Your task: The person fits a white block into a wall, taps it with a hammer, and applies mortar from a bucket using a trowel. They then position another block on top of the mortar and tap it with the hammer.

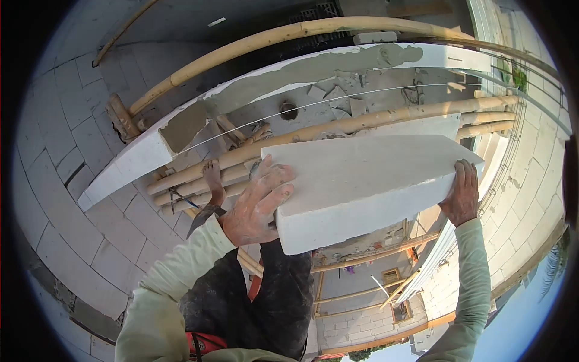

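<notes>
A large white aerated concrete block [368, 175] is held in front of my body, its long side running left to right and its broad face upward. My left hand [258, 202] grips its left end, fingers over the top edge. At the right end my right hand [462, 193] is closed around the corner. Beyond the block runs a partly built white block wall [136, 157], with grey mortar [301, 72] spread along its top. A thin white string [253, 125] stretches over this side of the wall.
Bamboo poles [362, 122] lie below the held block, and my bare foot [214, 181] rests on them. Another long bamboo pole [271, 39] crosses behind the wall. Block walls [78, 157] rise on both sides. Rubble [341, 99] and a round dark hole [289, 110] show on the floor far below.
</notes>
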`<state>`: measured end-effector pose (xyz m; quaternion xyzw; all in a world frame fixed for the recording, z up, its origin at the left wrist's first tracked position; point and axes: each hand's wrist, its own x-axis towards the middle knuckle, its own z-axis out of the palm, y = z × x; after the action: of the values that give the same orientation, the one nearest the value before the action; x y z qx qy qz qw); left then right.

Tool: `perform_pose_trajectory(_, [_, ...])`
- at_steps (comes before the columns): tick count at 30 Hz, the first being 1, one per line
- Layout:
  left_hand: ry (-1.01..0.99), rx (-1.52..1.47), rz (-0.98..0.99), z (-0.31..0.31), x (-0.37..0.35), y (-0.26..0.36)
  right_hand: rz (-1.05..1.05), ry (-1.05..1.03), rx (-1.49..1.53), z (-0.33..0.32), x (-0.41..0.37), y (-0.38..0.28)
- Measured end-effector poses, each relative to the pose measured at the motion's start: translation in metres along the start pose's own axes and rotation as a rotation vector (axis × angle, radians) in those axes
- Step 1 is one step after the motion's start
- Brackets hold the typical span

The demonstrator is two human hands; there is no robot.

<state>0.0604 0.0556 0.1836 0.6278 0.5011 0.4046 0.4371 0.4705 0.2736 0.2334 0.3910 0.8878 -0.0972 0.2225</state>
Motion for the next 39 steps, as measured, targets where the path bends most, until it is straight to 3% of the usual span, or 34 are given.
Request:
perform_pose_trajectory(2, [0.019, -0.032, 0.006, -0.016, -0.017, 0.003, 0.002, 0.007, 0.096, -0.025, -0.006, -0.019])
perform_pose_trajectory(8, [0.049, -0.095, -0.014, -0.064, -0.056, 0.032, -0.106, -0.054, 0.003, -0.089, -0.014, -0.068])
perform_pose_trajectory(17, [-0.086, -0.113, -0.119, -0.123, -0.105, 0.053, -0.161, -0.113, -0.036, -0.133, -0.03, -0.122])
perform_pose_trajectory(23, [0.038, 0.047, 0.102, -0.147, -0.105, 0.081, -0.2, -0.01, -0.083, -0.175, -0.023, -0.134])
perform_pose_trajectory(25, [-0.094, 0.069, -0.268, -0.159, -0.109, 0.092, -0.216, 0.031, -0.123, -0.192, -0.02, -0.136])
perform_pose_trajectory(26, [-0.09, 0.076, -0.267, -0.161, -0.104, 0.096, -0.219, 0.039, -0.124, -0.202, -0.019, -0.137])
perform_pose_trajectory(28, [0.071, 0.279, 0.101, -0.162, -0.082, 0.102, -0.221, 0.086, -0.198, -0.218, -0.015, -0.138])
perform_pose_trajectory(36, [0.178, 0.411, 0.145, -0.189, -0.04, 0.11, -0.282, 0.235, -0.365, -0.265, 0.026, -0.127])
perform_pose_trajectory(38, [0.189, 0.536, 0.107, -0.2, -0.028, 0.109, -0.165, 0.169, -0.338, -0.269, 0.048, -0.125])
perform_pose_trajectory(39, [0.208, 0.597, 0.112, -0.202, -0.025, 0.101, -0.272, 0.246, -0.343, -0.268, 0.059, -0.119])
